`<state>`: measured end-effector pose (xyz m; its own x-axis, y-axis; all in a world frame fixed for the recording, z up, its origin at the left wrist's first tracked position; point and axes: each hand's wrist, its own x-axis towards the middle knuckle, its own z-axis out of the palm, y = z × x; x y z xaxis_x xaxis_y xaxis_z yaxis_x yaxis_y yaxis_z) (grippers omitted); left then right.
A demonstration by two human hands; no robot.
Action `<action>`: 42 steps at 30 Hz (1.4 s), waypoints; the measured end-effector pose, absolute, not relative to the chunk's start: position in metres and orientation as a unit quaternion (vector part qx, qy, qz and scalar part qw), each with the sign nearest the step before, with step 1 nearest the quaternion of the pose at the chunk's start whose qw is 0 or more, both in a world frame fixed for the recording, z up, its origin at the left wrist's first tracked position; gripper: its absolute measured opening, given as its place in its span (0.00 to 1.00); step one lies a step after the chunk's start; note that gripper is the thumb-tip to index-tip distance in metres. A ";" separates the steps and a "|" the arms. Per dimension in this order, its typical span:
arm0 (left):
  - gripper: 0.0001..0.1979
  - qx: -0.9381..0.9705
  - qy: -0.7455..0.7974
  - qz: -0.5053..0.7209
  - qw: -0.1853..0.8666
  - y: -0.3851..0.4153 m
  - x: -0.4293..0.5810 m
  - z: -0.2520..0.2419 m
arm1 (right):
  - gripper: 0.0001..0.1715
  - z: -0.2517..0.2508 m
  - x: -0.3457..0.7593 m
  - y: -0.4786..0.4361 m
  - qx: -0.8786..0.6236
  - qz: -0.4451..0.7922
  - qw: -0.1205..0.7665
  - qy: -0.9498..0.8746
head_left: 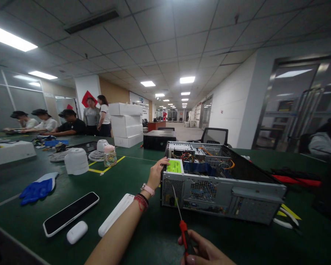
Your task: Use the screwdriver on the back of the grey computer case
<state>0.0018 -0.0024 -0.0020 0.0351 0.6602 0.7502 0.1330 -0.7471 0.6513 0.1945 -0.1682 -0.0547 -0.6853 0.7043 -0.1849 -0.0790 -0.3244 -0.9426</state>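
Observation:
An open desktop computer case point(251, 193) lies on its side on the green table, its rear panel facing me and wires showing inside. My left hand point(156, 172) is closed over the case's left rear corner, its fingers beside the power supply point(175, 166) with a bright green label. Low in front of the case, my right hand point(202, 250) is closed around a red and black screwdriver point(184, 232). The long shaft points up at the perforated part of the rear panel. I cannot tell whether its tip touches the metal.
To the left lie a blue glove point(38, 189), a black-screened phone-like device point(71, 212), a white earbud case point(77, 232) and a long white object point(117, 213). Fans and a jar point(110, 158) stand farther back. White-handled pliers point(287, 219) lie right. Several people are beyond.

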 end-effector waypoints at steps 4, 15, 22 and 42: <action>0.17 0.689 0.282 0.635 0.207 0.000 0.002 -0.004 | 0.35 -0.033 0.169 -0.166 -0.304 0.752 0.259 -0.525; 0.18 0.693 0.287 0.631 0.196 -0.001 0.001 -0.002 | 0.38 -0.046 0.149 -0.163 -0.288 0.754 0.286 -0.517; 0.19 0.695 0.290 0.629 0.195 0.000 0.000 -0.003 | 0.37 -0.044 0.152 -0.168 -0.301 0.738 0.280 -0.535; 0.19 0.692 0.292 0.629 0.200 -0.003 0.001 -0.001 | 0.31 -0.043 0.156 -0.168 -0.307 0.740 0.284 -0.527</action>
